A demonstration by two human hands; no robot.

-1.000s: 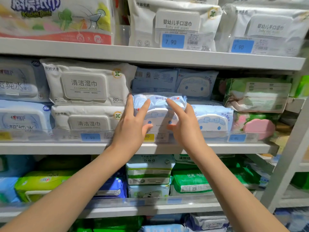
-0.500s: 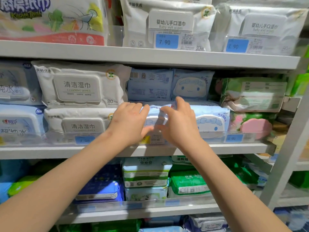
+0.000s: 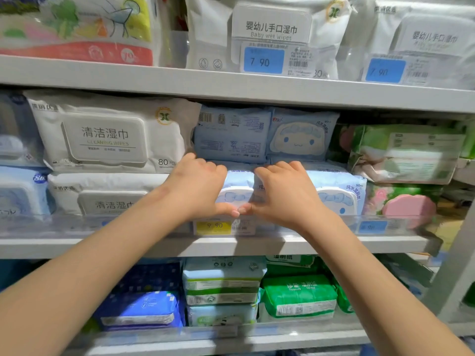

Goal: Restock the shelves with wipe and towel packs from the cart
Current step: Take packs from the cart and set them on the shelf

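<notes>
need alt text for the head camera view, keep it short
The left hand and right hand grip a pale blue wipe pack on the middle shelf, fingers over its top and thumbs meeting at its front. A matching blue pack sits to its right and white cleaning wipes packs to its left.

Pale blue wipe pack (image 3: 238, 181): formerly held up above the yellow price tag (image 3: 212, 226), now sunk low behind it. Left hand (image 3: 198, 188), right hand (image 3: 285, 194): fingers formerly spread, now curled over the pack's top; thumbs now meet just above the tag.
</notes>
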